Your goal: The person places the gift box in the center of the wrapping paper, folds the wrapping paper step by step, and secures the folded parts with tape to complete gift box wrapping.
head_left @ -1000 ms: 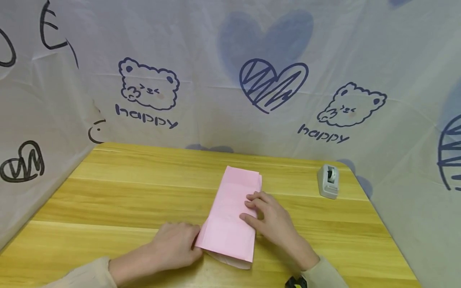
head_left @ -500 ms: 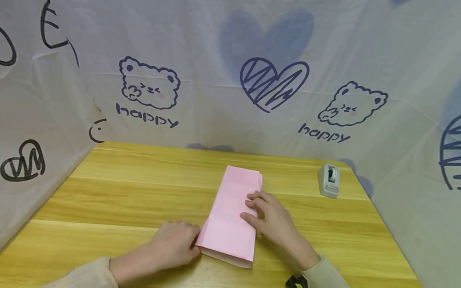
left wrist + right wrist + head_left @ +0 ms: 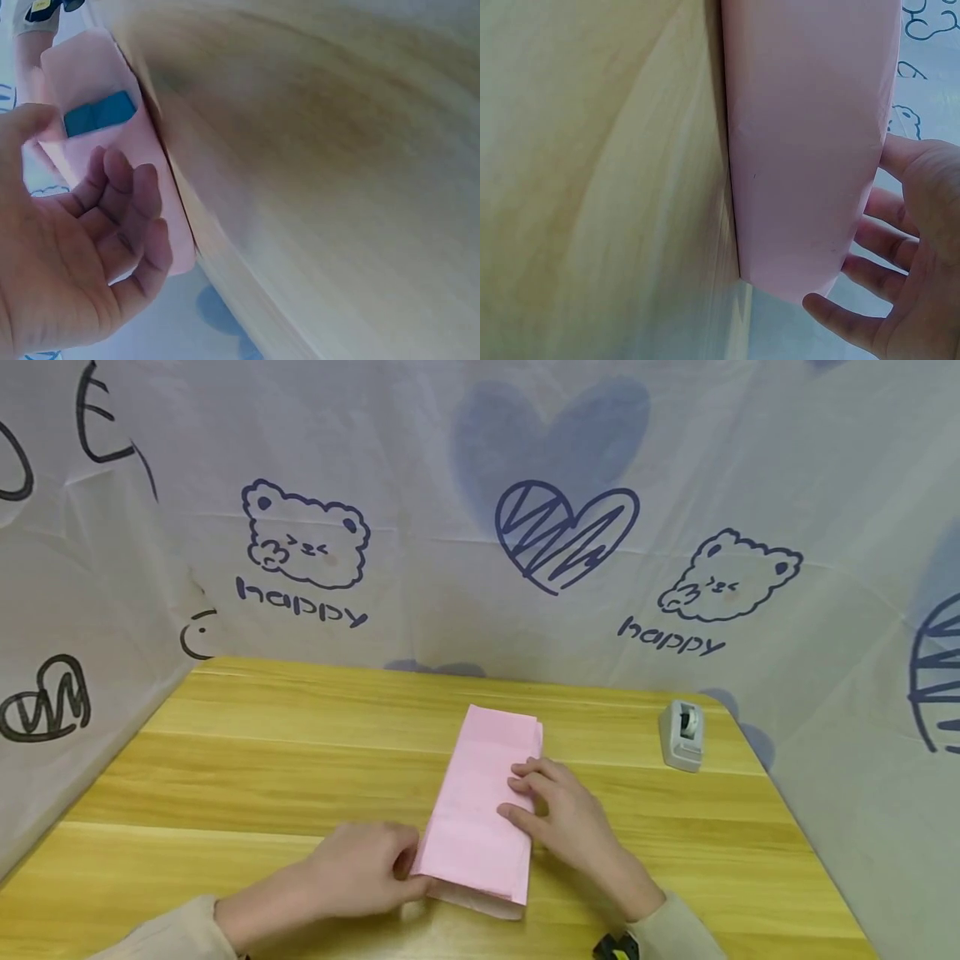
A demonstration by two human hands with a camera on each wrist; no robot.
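A long pink paper packet (image 3: 480, 810) lies on the table, its near end unsealed. Inside that end a teal block-like thing (image 3: 101, 112) shows in the left wrist view; how far in it reaches is hidden. My left hand (image 3: 360, 868) is at the packet's near left corner, its thumb at the paper's end edge and its fingers loosely bent, apart from the thumb. On the packet's right long side rests my right hand (image 3: 566, 814), fingers relaxed and spread over the top edge. The right wrist view shows these fingertips (image 3: 817, 300) along the paper's edge.
A grey tape dispenser (image 3: 682, 735) stands at the back right of the wooden table (image 3: 262, 760). White cloth (image 3: 420, 460) with printed hearts and bears hangs behind and at the sides. A black and yellow device (image 3: 617, 947) sits at the right wrist.
My left hand has loosened from the near left corner, its thumb shifting slightly right along the end edge. The flared left side of the paper now lies straighter. My right hand stays put.
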